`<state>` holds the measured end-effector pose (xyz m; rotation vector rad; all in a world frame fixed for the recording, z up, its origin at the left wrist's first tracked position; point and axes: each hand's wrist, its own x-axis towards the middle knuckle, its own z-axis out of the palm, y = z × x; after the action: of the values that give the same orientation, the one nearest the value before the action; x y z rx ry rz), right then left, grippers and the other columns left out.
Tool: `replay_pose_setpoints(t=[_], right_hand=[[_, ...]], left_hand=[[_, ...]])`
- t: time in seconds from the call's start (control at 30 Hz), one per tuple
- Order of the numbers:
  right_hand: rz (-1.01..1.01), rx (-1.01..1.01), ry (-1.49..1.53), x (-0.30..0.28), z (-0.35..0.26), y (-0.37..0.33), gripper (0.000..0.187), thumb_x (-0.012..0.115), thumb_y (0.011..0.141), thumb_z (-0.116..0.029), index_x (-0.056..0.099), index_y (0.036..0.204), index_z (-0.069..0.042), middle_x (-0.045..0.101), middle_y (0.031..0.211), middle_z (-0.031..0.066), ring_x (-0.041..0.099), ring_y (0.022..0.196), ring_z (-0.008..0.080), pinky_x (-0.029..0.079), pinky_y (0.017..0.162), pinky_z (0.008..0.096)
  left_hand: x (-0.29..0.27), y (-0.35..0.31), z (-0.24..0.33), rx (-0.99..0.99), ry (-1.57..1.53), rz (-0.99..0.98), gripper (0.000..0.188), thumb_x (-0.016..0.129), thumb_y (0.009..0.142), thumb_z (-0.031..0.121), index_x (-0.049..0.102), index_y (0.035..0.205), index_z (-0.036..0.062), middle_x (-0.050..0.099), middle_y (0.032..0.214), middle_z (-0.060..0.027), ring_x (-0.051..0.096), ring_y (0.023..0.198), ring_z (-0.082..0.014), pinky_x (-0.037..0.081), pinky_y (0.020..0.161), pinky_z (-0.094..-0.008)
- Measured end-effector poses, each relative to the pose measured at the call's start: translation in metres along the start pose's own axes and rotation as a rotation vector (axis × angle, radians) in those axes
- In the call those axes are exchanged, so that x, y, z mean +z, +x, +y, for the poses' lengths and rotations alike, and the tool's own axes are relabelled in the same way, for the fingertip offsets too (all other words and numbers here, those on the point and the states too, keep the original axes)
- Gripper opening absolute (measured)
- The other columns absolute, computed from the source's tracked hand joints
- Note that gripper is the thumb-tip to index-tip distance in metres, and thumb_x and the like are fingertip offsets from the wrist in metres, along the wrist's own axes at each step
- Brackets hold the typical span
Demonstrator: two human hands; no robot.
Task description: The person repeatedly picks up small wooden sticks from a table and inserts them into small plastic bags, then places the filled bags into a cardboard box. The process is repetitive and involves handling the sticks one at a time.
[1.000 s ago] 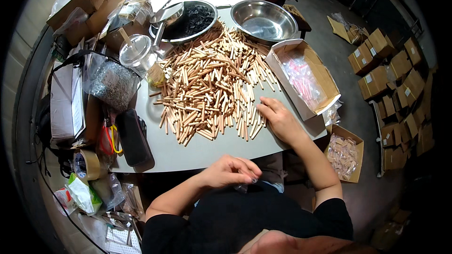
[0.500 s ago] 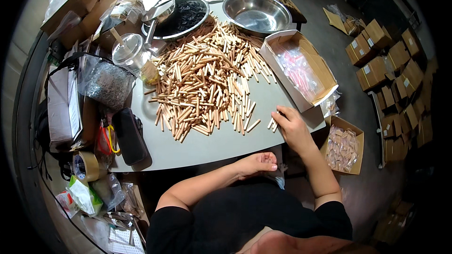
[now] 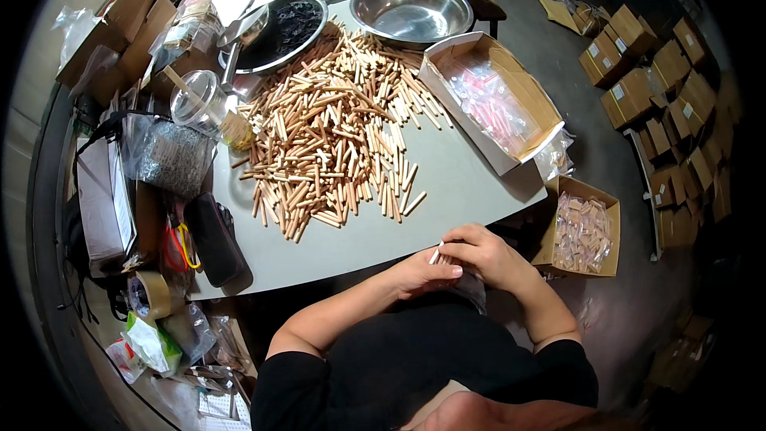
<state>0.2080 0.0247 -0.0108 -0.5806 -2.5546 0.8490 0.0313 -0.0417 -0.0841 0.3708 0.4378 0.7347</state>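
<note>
My two hands meet just off the table's near edge. Between the fingertips of my right hand (image 3: 488,255) are a few short wooden dowels (image 3: 436,255), their pale ends pointing towards my left hand (image 3: 421,273). The left hand is closed around what looks like a clear plastic bag (image 3: 472,291), which hangs below the fingers and is partly hidden by both hands. A large heap of wooden dowels (image 3: 319,136) covers the middle of the table, with a few loose ones at its near right side.
On the grey table (image 3: 319,259) stand a steel basin (image 3: 411,8), a bowl of black pieces (image 3: 291,28) with a scoop, and an open carton of small bags (image 3: 491,108). A phone (image 3: 215,239) lies left. A box of filled packets (image 3: 582,231) stands at lower right.
My right hand has come from the table's right side, bringing dowels down to my left hand. The view has shifted slightly.
</note>
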Motion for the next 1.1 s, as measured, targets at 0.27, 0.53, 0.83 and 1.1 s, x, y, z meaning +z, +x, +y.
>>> replay_pose_setpoints(t=[0.27,0.53,0.83,1.1], right_hand=[[-0.077,-0.045,0.042,-0.005,0.012,0.012,0.034,0.068,0.074,0.000,0.066,0.108,-0.004,0.063,0.105,0.0100,0.061,0.097,0.0293,0.053,0.083,0.0369],[-0.116,-0.118,-0.074,-0.011,0.006,0.019,0.022,0.061,0.079,-0.007,0.065,0.101,-0.003,0.061,0.098,0.0100,0.060,0.092,0.0294,0.052,0.081,0.0365],[-0.085,-0.161,0.002,-0.031,-0.017,0.017,0.027,0.062,0.081,-0.004,0.066,0.107,-0.001,0.065,0.099,0.0117,0.064,0.091,0.0298,0.053,0.081,0.0360],[0.077,-0.171,0.055,-0.048,-0.025,0.017,0.022,0.076,0.077,-0.007,0.068,0.097,-0.003,0.062,0.108,0.0094,0.061,0.090,0.0298,0.051,0.080,0.0373]], left_hand=[[0.008,0.003,-0.001,0.101,0.121,0.078,0.027,0.076,0.087,0.017,0.055,0.103,0.0099,0.048,0.089,0.0027,0.046,0.078,-0.0066,0.040,0.065,-0.0228],[0.003,-0.002,0.000,0.180,0.371,0.022,0.024,0.075,0.088,0.013,0.055,0.100,0.0076,0.049,0.090,0.0042,0.045,0.081,-0.0055,0.040,0.072,-0.0213],[0.010,-0.007,0.014,0.116,0.333,-0.047,0.036,0.072,0.090,0.010,0.054,0.121,0.0042,0.053,0.100,0.0027,0.051,0.097,-0.0065,0.045,0.085,-0.0237],[0.027,-0.006,0.043,0.185,0.443,-0.205,0.056,0.072,0.091,0.014,0.042,0.138,0.0024,0.054,0.114,-0.0011,0.051,0.103,-0.0080,0.045,0.092,-0.0256]])
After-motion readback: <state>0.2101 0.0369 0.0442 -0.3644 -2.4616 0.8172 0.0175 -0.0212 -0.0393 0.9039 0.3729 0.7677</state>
